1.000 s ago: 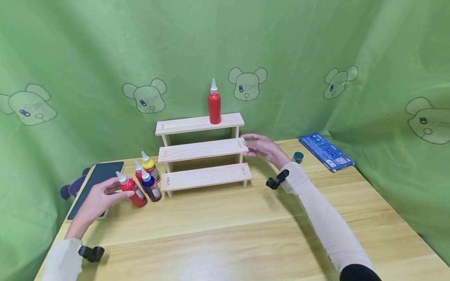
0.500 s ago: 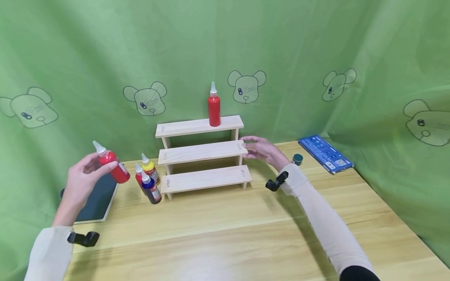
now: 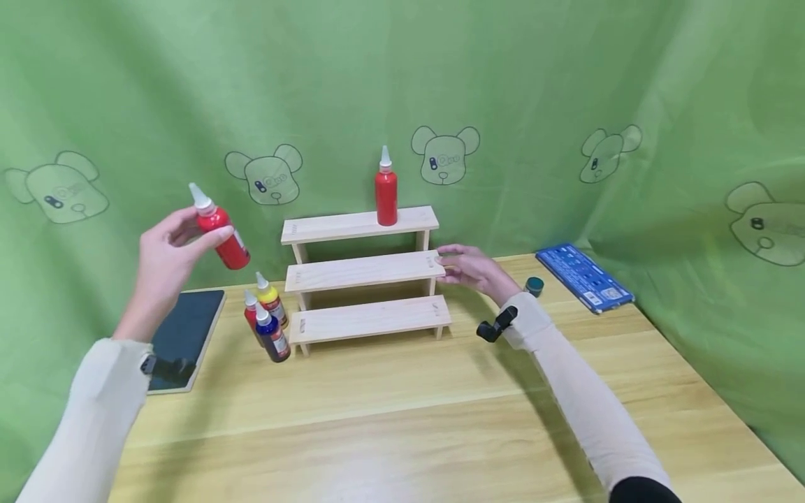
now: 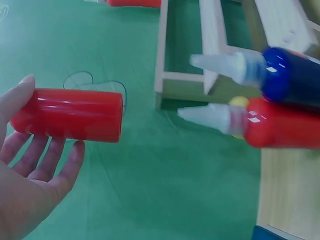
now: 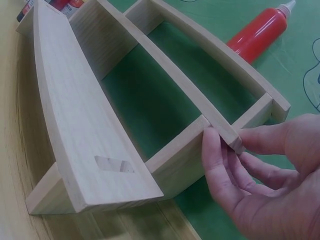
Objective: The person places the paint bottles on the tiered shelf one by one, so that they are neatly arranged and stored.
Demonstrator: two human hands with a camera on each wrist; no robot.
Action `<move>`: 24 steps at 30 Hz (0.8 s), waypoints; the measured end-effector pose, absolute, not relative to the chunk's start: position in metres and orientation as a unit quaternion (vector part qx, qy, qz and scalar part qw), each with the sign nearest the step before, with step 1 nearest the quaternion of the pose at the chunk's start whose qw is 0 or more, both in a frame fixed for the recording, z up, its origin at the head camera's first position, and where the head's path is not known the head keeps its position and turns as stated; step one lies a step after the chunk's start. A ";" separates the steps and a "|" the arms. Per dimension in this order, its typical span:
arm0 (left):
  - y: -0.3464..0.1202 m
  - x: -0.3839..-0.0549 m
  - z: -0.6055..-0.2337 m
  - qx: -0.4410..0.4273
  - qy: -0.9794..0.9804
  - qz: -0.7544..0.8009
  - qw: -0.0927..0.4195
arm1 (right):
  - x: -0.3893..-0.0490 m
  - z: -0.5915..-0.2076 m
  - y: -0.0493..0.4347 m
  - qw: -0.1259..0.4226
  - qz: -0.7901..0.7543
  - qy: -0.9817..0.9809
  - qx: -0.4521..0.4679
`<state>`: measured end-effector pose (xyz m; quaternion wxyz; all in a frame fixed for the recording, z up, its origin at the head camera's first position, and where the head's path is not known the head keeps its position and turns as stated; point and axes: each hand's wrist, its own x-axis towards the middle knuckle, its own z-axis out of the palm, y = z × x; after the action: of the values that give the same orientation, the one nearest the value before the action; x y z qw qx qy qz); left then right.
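Note:
In the head view my left hand [image 3: 165, 262] grips a red paint bottle [image 3: 235, 253] with a white pointed nozzle, tilted in the air at the left. The left wrist view shows the thumb on one side of this red bottle [image 4: 80, 115] and the fingers on the other. A three-step wooden shelf [image 3: 365, 271] stands at the back of the table. My right hand [image 3: 474, 271] pinches the right end of its middle board, seen closer in the right wrist view. Another red bottle [image 3: 386, 199] stands upright on the top board.
Left of the shelf, a yellow bottle [image 3: 272, 304], a small red bottle [image 3: 251, 318] and a dark blue bottle [image 3: 273, 340] stand close together. A dark flat board [image 3: 182, 335] lies behind the left forearm. At right are a small green jar [image 3: 534, 285] and a blue flat pack [image 3: 585, 277].
My left hand has lifted the red bottle off the table beside the other bottles, first to the left, then higher and back a little right. The right hand has stayed on the shelf.

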<state>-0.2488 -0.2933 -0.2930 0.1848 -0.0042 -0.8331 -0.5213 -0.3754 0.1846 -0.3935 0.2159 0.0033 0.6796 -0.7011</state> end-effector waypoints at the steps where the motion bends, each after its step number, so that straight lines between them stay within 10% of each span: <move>1: -0.291 -0.252 -0.290 -0.011 -0.831 -0.524 0.184 | -0.375 -0.393 0.185 0.215 -0.700 0.682 0.003; 24: -0.234 -0.313 -0.264 -0.059 -0.802 -0.575 0.149 | -0.379 -0.396 0.187 0.216 -0.712 0.668 0.002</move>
<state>-0.3131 -0.2345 -0.2637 0.1486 -0.0589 -0.8024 -0.5750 -0.3785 0.1868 -0.3955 0.2159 0.0022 0.6684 -0.7118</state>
